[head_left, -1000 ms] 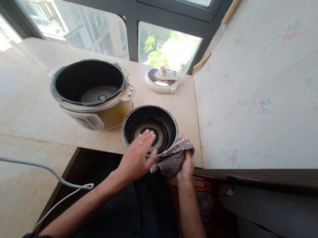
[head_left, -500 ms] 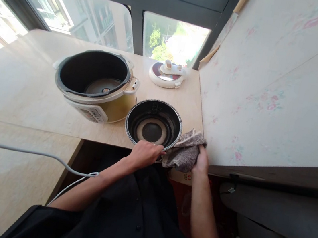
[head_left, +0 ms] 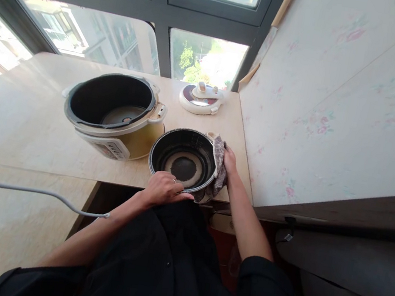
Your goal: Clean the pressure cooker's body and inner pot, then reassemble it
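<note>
A round black inner pot with a worn ring on its bottom sits at the front edge of the wooden surface, its mouth facing up towards me. My left hand grips its near rim, a ring on one finger. Against the pot's right side, my right hand presses a grey-brown patterned cloth, part of which laps over the rim. The fingertips of that hand are hidden by the cloth. To the left stands the open pressure cooker body, dark inside, with a control panel on its front.
The white cooker lid lies behind the pot near the window. A floral-papered wall bounds the right side. A grey cord runs above my left forearm. Windows with dark frames close off the back.
My right hand has brought the cloth up and left, from beside the pot onto its right side and rim. My left hand stays on the near rim. The view has shifted slightly.
</note>
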The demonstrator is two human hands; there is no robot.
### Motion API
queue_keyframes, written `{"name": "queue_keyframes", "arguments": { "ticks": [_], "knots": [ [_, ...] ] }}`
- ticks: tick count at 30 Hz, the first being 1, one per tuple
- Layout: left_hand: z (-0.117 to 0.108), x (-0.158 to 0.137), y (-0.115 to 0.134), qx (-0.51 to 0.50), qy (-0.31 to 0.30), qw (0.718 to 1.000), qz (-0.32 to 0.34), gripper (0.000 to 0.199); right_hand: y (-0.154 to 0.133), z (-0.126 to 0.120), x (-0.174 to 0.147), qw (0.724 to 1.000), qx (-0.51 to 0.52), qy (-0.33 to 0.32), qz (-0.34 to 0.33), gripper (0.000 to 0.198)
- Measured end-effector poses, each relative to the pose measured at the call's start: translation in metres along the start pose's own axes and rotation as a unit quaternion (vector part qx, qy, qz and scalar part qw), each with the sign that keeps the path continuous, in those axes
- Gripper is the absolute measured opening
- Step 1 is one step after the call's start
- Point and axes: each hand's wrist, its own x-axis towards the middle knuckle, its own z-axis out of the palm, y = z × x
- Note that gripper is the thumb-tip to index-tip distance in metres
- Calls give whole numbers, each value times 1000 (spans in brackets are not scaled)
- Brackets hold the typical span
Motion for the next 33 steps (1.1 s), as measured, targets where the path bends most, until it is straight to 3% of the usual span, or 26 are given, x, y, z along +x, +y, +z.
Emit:
{"name": "queue_keyframes", "arguments": {
  "ticks": [5,10,20,25,29,33],
  "knots": [
    [-2,-4,-2,-4,24,1000,16,56,-8,10,44,993,-26,-111,14,32],
    [-6,-12,-9,-17,62,996,55,51,-10,23,53,977,-51,-206,32,31],
    [-7,-21,-15,-40,69,996,40,51,-48,-4,32,987,-31,-147,-55,39],
    [-4,-22,-17,-45,64,996,43,51,-46,14,37,992,-9,-129,12,28],
    [-3,-23,-17,-40,57,997,31,49,-33,30,47,984,-55,-164,52,18],
    [1,-25,-17,-36,65,997,25,47,-29,28,50,977,-116,-168,64,9]
  ]
}}
